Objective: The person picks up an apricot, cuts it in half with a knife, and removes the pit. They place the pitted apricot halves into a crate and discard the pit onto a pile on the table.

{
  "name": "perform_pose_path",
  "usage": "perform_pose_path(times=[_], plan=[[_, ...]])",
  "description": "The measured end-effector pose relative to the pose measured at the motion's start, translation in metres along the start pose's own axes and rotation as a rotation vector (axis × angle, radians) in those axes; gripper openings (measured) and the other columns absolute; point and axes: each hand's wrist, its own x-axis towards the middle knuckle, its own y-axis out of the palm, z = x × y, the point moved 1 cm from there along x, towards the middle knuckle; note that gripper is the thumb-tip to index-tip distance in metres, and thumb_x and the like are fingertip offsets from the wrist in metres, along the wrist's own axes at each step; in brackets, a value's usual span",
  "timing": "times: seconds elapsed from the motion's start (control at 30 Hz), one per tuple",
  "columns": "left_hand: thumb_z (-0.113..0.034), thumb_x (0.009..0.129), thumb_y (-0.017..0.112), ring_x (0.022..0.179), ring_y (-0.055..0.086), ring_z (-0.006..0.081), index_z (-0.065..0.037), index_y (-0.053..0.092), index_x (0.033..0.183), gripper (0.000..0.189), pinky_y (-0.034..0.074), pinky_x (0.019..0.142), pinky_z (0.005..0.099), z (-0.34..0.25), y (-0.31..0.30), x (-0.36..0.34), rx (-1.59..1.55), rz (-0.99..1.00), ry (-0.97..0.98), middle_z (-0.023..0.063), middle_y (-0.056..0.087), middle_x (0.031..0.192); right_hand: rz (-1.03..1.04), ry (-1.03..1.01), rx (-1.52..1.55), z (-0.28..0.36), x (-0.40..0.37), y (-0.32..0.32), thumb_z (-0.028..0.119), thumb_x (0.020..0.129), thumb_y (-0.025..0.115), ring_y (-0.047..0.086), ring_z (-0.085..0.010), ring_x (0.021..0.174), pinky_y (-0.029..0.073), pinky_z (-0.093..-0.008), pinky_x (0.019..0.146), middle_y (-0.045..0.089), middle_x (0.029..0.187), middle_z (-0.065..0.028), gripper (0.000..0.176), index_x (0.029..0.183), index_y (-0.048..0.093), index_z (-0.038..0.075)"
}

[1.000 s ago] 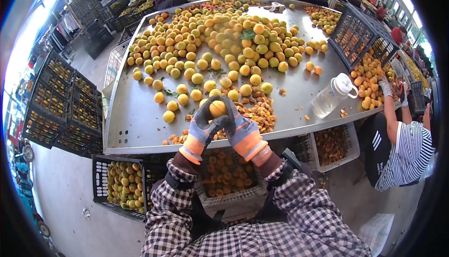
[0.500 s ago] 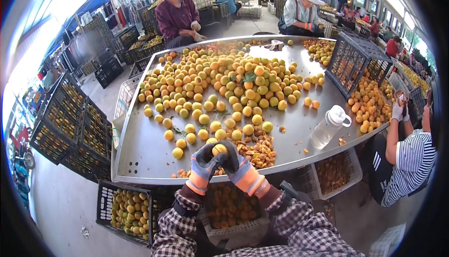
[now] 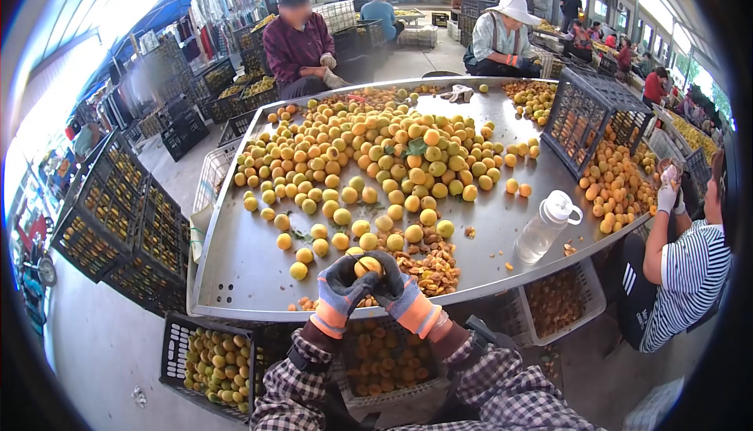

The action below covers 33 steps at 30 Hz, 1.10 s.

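At the near edge of the metal table my gloved left hand (image 3: 340, 288) and my gloved right hand (image 3: 400, 288) meet around one yellow-orange apricot (image 3: 367, 265). The fingers of both hands are closed on it from either side; a dark line crosses the fruit's top. Just beyond my right hand lies a heap of split, pitted apricot pieces (image 3: 431, 270). Whole apricots (image 3: 337, 156) spread over the middle of the table, the closest ones a little past my fingertips. Below the table edge, between my forearms, a crate holds apricot pieces (image 3: 384, 352), partly hidden by my arms.
A clear water bottle (image 3: 541, 235) stands on the metal table (image 3: 243, 274) at right. Behind it, a tipped black crate (image 3: 590, 117) spills apricots. A filled crate (image 3: 169, 360) sits at lower left, near stacked crates (image 3: 98, 211). Co-workers sit across and at right.
My view has shifted slightly, so the table sits lower in the picture. The apricot stays between both hands; my right fingers have moved off its top, showing more of it.
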Motion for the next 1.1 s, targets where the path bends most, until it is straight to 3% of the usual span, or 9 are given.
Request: perform_pose_path(times=[0.27, 0.37, 0.43, 0.47, 0.5, 0.6, 0.73, 0.87, 1.1], plan=[[-0.008, 0.081, 0.065, 0.102, 0.060, 0.0176, 0.006, 0.055, 0.120, 0.042, 0.050, 0.090, 0.0318, 0.018, 0.001, -0.005, -0.022, -0.080, -0.003, 0.0095, 0.064, 0.111, -0.017, -0.022, 0.043, -0.002, -0.003, 0.005, 0.002, 0.088, 0.059, 0.059, -0.0323, 0.113, 0.047, -0.0371, 0.093, 0.059, 0.120, -0.0159, 0.049, 0.134, 0.043, 0.006], [-0.011, 0.083, 0.052, 0.077, 0.059, 0.0119, 0.003, 0.059, 0.111, 0.033, 0.050, 0.068, 0.0248, 0.031, -0.003, -0.004, -0.017, -0.160, 0.048, 0.0053, 0.064, 0.093, -0.133, 0.081, 0.156, -0.023, 0.003, 0.006, -0.001, 0.087, 0.059, 0.059, -0.0173, 0.105, 0.048, -0.0294, 0.090, 0.060, 0.117, -0.0089, 0.049, 0.133, 0.043, 0.003], [-0.004, 0.080, 0.053, 0.084, 0.060, 0.0121, 0.003, 0.061, 0.106, 0.028, 0.050, 0.077, 0.0248, 0.021, 0.011, -0.013, -0.193, -0.072, 0.014, 0.0066, 0.064, 0.092, -0.160, 0.284, 0.414, -0.010, 0.014, -0.018, 0.001, 0.088, 0.060, 0.055, -0.0098, 0.099, 0.047, -0.0256, 0.087, 0.059, 0.113, -0.0052, 0.047, 0.133, 0.044, 0.003], [-0.012, 0.080, 0.052, 0.065, 0.055, 0.0072, -0.001, 0.061, 0.109, 0.032, 0.043, 0.054, 0.0185, 0.012, 0.016, -0.018, -0.071, -0.028, -0.059, 0.0042, 0.064, 0.089, -0.109, 0.273, 0.350, -0.014, 0.013, -0.025, 0.003, 0.090, 0.059, 0.056, -0.0096, 0.097, 0.048, -0.0254, 0.084, 0.060, 0.110, -0.0049, 0.043, 0.131, 0.046, 0.003], [-0.012, 0.080, 0.052, 0.065, 0.055, 0.0072, -0.001, 0.061, 0.109, 0.032, 0.043, 0.054, 0.0185, 0.008, 0.015, -0.018, -0.076, -0.025, -0.070, 0.0042, 0.064, 0.089, -0.114, 0.284, 0.349, -0.014, 0.012, -0.024, 0.003, 0.090, 0.059, 0.056, -0.0096, 0.097, 0.048, -0.0254, 0.084, 0.060, 0.110, -0.0049, 0.043, 0.131, 0.046, 0.003], [-0.018, 0.082, 0.048, 0.063, 0.055, 0.0082, -0.002, 0.062, 0.111, 0.036, 0.041, 0.051, 0.0180, 0.002, 0.003, -0.011, -0.229, -0.002, -0.307, 0.0047, 0.064, 0.088, -0.084, 0.412, 0.477, -0.005, 0.011, -0.022, 0.003, 0.090, 0.054, 0.053, -0.0042, 0.068, 0.044, -0.0189, 0.061, 0.058, 0.094, 0.0008, 0.047, 0.136, 0.045, 0.007], [-0.015, 0.085, 0.059, 0.090, 0.063, 0.0147, 0.001, 0.060, 0.117, 0.036, 0.051, 0.071, 0.0245, 0.003, -0.008, -0.009, -0.206, 0.338, -0.283, 0.0085, 0.066, 0.099, -0.003, 0.555, 0.786, 0.009, 0.010, -0.032, 0.007, 0.087, 0.056, 0.048, -0.0050, 0.059, 0.039, -0.0182, 0.053, 0.056, 0.087, 0.0014, 0.053, 0.138, 0.044, 0.005], [-0.010, 0.085, 0.069, 0.092, 0.061, 0.0115, 0.000, 0.053, 0.128, 0.047, 0.051, 0.076, 0.0239, 0.011, -0.010, -0.008, -0.022, 0.079, -0.235, 0.0061, 0.065, 0.109, 0.221, 0.571, 0.630, 0.017, 0.004, -0.036, 0.006, 0.082, 0.055, 0.045, -0.0036, 0.057, 0.035, -0.0176, 0.051, 0.053, 0.080, 0.0031, 0.056, 0.137, 0.045, 0.005], [-0.015, 0.087, 0.069, 0.096, 0.061, 0.0140, -0.004, 0.040, 0.143, 0.063, 0.054, 0.078, 0.0266, 0.019, -0.005, -0.006, -0.245, 0.087, -0.332, 0.0089, 0.059, 0.121, 0.171, 0.450, 0.455, 0.020, 0.007, -0.033, 0.002, 0.089, 0.059, 0.059, -0.0142, 0.106, 0.049, -0.0234, 0.090, 0.054, 0.130, -0.0060, 0.052, 0.138, 0.044, 0.006]])
